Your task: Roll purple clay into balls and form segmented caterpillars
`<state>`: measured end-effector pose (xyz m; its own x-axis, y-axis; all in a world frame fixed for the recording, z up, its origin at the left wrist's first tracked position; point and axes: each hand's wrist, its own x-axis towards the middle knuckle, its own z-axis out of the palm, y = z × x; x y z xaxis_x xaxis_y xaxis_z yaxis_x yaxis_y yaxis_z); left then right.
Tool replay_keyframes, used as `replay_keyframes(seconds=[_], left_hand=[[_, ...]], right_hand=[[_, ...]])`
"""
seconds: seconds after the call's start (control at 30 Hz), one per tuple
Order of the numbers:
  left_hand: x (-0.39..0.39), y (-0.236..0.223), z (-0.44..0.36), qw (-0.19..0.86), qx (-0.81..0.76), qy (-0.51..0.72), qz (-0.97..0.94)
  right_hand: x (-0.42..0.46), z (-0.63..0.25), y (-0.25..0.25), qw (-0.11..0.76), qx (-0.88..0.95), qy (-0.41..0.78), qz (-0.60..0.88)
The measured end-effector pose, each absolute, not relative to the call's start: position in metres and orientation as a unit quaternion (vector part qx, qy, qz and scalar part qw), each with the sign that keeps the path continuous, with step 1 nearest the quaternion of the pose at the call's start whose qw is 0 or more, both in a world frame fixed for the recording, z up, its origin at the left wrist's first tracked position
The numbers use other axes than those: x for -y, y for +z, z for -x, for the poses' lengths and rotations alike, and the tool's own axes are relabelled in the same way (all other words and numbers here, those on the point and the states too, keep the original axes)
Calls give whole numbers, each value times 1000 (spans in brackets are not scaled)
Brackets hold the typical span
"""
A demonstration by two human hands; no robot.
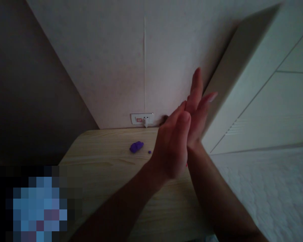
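My left hand [172, 146] and my right hand [199, 116] are pressed palm to palm above the wooden tabletop [116, 178], fingers stretched away from me. Whatever lies between the palms, if anything, is hidden. A lump of purple modelling clay [136, 147] rests on the tabletop left of my hands, with a tiny purple ball [149, 152] close beside it. Just a speck of something red [186, 165] shows by my wrists; I cannot make out what it is.
A wall socket [142, 119] with a white plug sits low on the wall behind the tabletop. Partly behind my left hand is a small dark object [164, 119]. To the right stand a pale panelled board [257, 90] and a white quilted surface [272, 195].
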<state>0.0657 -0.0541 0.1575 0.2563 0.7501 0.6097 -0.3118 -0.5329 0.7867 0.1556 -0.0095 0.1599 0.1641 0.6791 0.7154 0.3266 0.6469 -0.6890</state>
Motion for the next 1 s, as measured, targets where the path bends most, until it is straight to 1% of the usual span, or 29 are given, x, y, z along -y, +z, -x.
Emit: replay_keyframes(seconds=[0.1, 0.17, 0.3, 0.4, 0.5, 0.57, 0.63, 0.7, 0.8, 1.0], left_hand=[[58, 151, -70, 421, -177, 577, -677], [58, 150, -69, 393, -206, 568, -693], [52, 150, -65, 353, -238, 543, -724], [46, 150, -62, 341, -248, 550, -721], [35, 155, -56, 393, -241, 604, -650], [24, 162, -47, 446, -228, 667, -551], [12, 171, -36, 487, -209, 725, -440], [2, 176, -24, 516, -190, 763, -340], [-8, 179, -11, 550, -183, 779, -238], [-9, 180, -4, 592, -170, 766, -181]], right_hand=[[-3, -168, 154, 752, 528, 154, 362], [-10, -176, 149, 786, 482, 171, 346], [-13, -186, 149, 787, 472, 220, 330], [-6, -181, 157, 790, 444, 309, 288], [3, -172, 168, 755, 415, 448, 241], [7, -166, 174, 718, 404, 525, 213], [11, -160, 177, 689, 399, 576, 186], [16, -155, 179, 667, 400, 606, 165], [25, -145, 179, 637, 415, 632, 150], [35, -134, 178, 589, 495, 623, 142]])
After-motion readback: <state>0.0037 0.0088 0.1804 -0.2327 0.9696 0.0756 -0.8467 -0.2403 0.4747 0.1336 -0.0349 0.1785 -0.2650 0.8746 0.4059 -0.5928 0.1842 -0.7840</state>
